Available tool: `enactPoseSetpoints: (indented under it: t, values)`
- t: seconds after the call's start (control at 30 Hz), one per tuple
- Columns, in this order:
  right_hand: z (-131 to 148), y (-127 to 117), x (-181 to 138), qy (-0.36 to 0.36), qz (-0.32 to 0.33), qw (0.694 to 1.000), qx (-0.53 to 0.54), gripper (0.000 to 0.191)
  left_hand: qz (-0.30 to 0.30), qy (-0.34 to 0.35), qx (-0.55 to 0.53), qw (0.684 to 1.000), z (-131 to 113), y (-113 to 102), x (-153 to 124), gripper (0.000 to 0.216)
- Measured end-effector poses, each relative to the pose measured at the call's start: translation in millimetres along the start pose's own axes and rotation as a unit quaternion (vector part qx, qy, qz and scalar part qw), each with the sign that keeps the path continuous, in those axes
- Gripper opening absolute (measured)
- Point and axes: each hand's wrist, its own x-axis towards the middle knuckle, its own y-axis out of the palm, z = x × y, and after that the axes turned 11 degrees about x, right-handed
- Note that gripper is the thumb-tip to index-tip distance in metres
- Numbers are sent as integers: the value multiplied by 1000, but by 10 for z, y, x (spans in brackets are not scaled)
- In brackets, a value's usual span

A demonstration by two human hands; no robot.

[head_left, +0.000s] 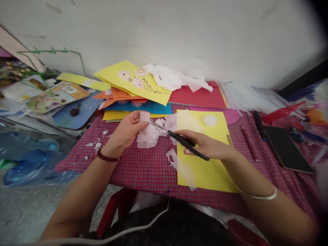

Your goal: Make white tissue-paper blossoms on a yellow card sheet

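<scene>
My left hand (129, 131) pinches a small folded piece of white tissue paper (145, 117), held upright above the table. In my right hand (205, 143) is a pair of black-handled scissors (183, 140), its metal blades pointing left, with the tips at the tissue's right edge. Whether the blades touch the tissue I cannot tell. Cut tissue scraps (148, 136) lie under and behind the blades. Beneath my right hand is a yellow sheet (205, 172) with a round white tissue piece (210, 120) near its top and a torn tissue strip on its left edge.
A checked cloth (143, 171) covers the table. Decorated yellow cards (128, 73) and coloured paper are stacked at the back, beside crumpled white tissue (166, 77). A red pencil (249, 143) and a black notebook (287, 148) lie right. Blue water bottles (33, 164) stand at left, below table height.
</scene>
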Motion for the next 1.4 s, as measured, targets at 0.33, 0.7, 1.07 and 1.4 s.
enactPoseSetpoints:
  t: [0.33, 0.7, 1.07, 1.4]
  values:
    - [-32, 27, 15, 32, 22, 998, 57, 64, 109, 24, 173, 979, -41, 27, -89, 40]
    - [-10, 49, 27, 58, 8, 997, 49, 57, 137, 13, 199, 970, -21, -3, -76, 44]
    - [-36, 30, 31, 94, -37, 988, 116, 57, 48, -138, 76, 986, -4, -129, -67, 16]
    - [35, -7, -28, 17, 26, 999, 18, 66, -52, -24, 30, 998, 50, -111, -14, 14]
